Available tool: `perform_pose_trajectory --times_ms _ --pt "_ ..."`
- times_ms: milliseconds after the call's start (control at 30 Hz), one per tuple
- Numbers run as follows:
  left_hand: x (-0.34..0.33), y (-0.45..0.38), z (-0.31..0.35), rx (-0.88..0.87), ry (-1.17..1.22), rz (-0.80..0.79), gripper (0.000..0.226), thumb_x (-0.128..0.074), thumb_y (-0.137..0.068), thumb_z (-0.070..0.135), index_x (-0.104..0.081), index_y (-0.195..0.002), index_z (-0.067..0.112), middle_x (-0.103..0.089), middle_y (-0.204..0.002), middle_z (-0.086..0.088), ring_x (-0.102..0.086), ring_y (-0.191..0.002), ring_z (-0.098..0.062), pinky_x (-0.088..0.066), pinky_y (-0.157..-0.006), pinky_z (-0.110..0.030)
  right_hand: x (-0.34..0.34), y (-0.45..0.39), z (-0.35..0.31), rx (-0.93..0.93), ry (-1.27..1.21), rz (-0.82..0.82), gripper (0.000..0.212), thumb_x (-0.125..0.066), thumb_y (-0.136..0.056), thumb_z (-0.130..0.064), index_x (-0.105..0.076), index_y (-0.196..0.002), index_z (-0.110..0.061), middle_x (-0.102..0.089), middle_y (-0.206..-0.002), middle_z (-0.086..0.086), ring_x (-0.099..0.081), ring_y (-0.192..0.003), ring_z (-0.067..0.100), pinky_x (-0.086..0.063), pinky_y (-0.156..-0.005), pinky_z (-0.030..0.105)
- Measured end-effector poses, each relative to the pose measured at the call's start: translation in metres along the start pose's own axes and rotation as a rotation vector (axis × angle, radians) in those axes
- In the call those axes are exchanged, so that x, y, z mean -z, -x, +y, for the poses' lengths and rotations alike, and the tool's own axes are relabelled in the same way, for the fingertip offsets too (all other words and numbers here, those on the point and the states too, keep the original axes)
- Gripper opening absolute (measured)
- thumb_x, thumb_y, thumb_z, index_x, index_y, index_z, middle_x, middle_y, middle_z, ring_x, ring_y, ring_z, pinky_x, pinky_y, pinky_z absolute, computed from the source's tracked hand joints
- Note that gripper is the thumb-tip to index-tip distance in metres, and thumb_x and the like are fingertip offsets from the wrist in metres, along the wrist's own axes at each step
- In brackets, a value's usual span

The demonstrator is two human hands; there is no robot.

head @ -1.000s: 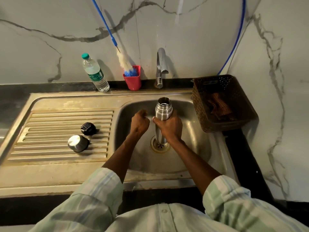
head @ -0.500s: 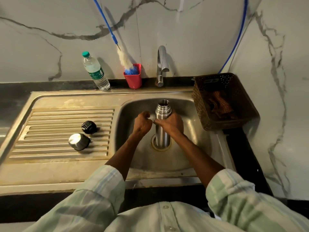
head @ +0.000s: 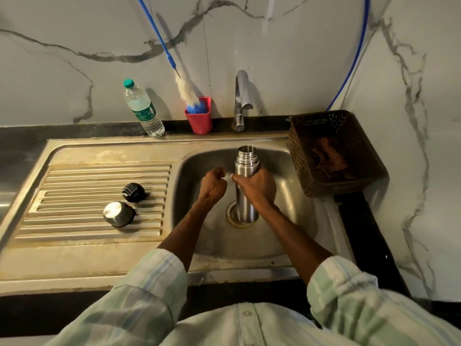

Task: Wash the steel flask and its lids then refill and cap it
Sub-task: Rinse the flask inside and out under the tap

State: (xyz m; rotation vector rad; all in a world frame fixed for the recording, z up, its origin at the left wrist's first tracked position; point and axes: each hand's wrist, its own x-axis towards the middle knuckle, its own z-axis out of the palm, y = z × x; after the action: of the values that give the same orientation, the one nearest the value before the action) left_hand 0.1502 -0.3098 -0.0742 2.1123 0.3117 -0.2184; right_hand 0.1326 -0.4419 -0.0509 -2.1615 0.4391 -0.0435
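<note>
The open steel flask (head: 245, 158) stands upright in the sink basin (head: 287, 221), its base over the drain. My right hand (head: 258, 188) grips the flask around its middle. Just left of the flask is my left hand (head: 213, 187), fingers curled, with a small gap between it and the steel and nothing seen in it. On the ribbed draining board (head: 74, 196) lie the black inner lid (head: 133, 192) and, in front of it, the steel outer cap (head: 118, 214), mouth down. No water runs from the tap (head: 242, 101).
Behind the sink stand a plastic water bottle (head: 143, 109) and a red cup (head: 199, 121) holding a long blue-handled bottle brush (head: 185, 89). A brown perforated basket (head: 336, 156) with a cloth inside sits right of the basin, against the marble wall.
My left hand has come off the flask's neck and moved slightly left. The right hand keeps its grip and the flask stays upright over the drain.
</note>
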Motion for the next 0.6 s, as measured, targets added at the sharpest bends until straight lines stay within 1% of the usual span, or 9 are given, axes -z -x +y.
perform_pose_trajectory --times_ms 33,100,200,267,333,400,467,533,600 --pt "0.001 -0.001 0.000 -0.003 0.007 0.008 0.048 -0.046 -0.089 -0.007 -0.060 -0.132 0.011 -0.064 -0.129 -0.007 -0.057 -0.122 -0.021 -0.046 -0.105 -0.036 0.001 0.000 0.000 0.019 -0.047 0.031 0.062 -0.078 -0.062 -0.056 -0.061 -0.111 -0.022 -0.069 -0.098 -0.004 -0.066 -0.086 0.015 -0.053 -0.075 0.030" --pt "0.002 -0.001 -0.002 0.006 0.032 0.024 0.048 -0.045 -0.088 -0.007 -0.062 -0.129 0.010 -0.065 -0.125 -0.007 -0.059 -0.118 -0.021 -0.047 -0.101 -0.033 0.002 -0.002 -0.001 -0.002 -0.031 0.004 0.064 -0.078 -0.062 -0.058 -0.063 -0.112 -0.020 -0.069 -0.098 -0.005 -0.066 -0.085 0.015 -0.052 -0.075 0.029" --pt "0.000 0.001 -0.005 0.013 0.032 -0.035 0.050 -0.046 -0.086 -0.006 -0.061 -0.131 0.011 -0.066 -0.121 -0.007 -0.060 -0.114 -0.020 -0.048 -0.095 -0.031 0.009 -0.012 0.004 -0.189 0.043 -0.095 0.058 -0.078 -0.065 -0.060 -0.069 -0.104 -0.017 -0.070 -0.096 -0.001 -0.066 -0.083 0.020 -0.052 -0.075 0.030" --pt "0.002 -0.003 -0.005 0.012 0.058 -0.047 0.050 -0.047 -0.086 -0.005 -0.061 -0.130 0.013 -0.067 -0.117 -0.006 -0.061 -0.111 -0.021 -0.052 -0.095 -0.035 0.013 -0.018 0.003 -0.257 -0.013 -0.126 0.058 -0.077 -0.065 -0.062 -0.068 -0.099 -0.016 -0.066 -0.091 -0.002 -0.063 -0.080 0.020 -0.051 -0.077 0.030" --pt "0.003 -0.007 -0.007 0.023 0.085 -0.037 0.049 -0.047 -0.086 -0.005 -0.063 -0.128 0.013 -0.068 -0.114 -0.005 -0.062 -0.110 -0.022 -0.052 -0.098 -0.042 0.013 -0.021 0.005 -0.289 -0.082 -0.196 0.058 -0.077 -0.059 -0.066 -0.064 -0.091 -0.020 -0.067 -0.091 -0.001 -0.065 -0.081 0.019 -0.055 -0.079 0.034" --pt "0.002 -0.009 -0.008 0.042 0.094 -0.043 0.046 -0.047 -0.086 -0.004 -0.063 -0.125 0.014 -0.068 -0.112 -0.005 -0.063 -0.109 -0.022 -0.052 -0.099 -0.045 0.013 -0.022 0.008 -0.332 -0.158 -0.296 0.064 -0.079 -0.055 -0.063 -0.065 -0.098 -0.019 -0.071 -0.095 0.004 -0.069 -0.081 0.020 -0.058 -0.070 0.036" --pt "0.001 -0.010 -0.008 0.046 0.096 -0.047 0.041 -0.049 -0.088 -0.001 -0.063 -0.121 0.017 -0.067 -0.112 -0.006 -0.062 -0.109 -0.024 -0.052 -0.098 -0.046 0.014 -0.019 0.009 -0.383 -0.198 -0.414 0.061 -0.081 -0.065 -0.052 -0.062 -0.110 -0.016 -0.070 -0.095 0.007 -0.067 -0.079 0.020 -0.053 -0.061 0.030" --pt "0.000 -0.010 -0.010 0.033 0.096 -0.051 0.035 -0.051 -0.090 0.002 -0.063 -0.117 0.021 -0.066 -0.118 -0.009 -0.062 -0.110 -0.026 -0.053 -0.098 -0.047 0.014 -0.016 0.013 -0.430 -0.193 -0.508 0.059 -0.080 -0.071 -0.048 -0.058 -0.113 -0.014 -0.066 -0.093 0.007 -0.064 -0.079 0.021 -0.050 -0.058 0.030" --pt "-0.002 -0.008 -0.013 0.016 0.095 -0.049 0.033 -0.051 -0.090 0.002 -0.062 -0.113 0.023 -0.065 -0.120 -0.009 -0.061 -0.110 -0.025 -0.053 -0.097 -0.047 0.011 -0.013 0.016 -0.480 -0.183 -0.565 0.059 -0.079 -0.072 -0.049 -0.057 -0.114 -0.013 -0.064 -0.095 0.008 -0.063 -0.082 0.022 -0.049 -0.059 0.031"
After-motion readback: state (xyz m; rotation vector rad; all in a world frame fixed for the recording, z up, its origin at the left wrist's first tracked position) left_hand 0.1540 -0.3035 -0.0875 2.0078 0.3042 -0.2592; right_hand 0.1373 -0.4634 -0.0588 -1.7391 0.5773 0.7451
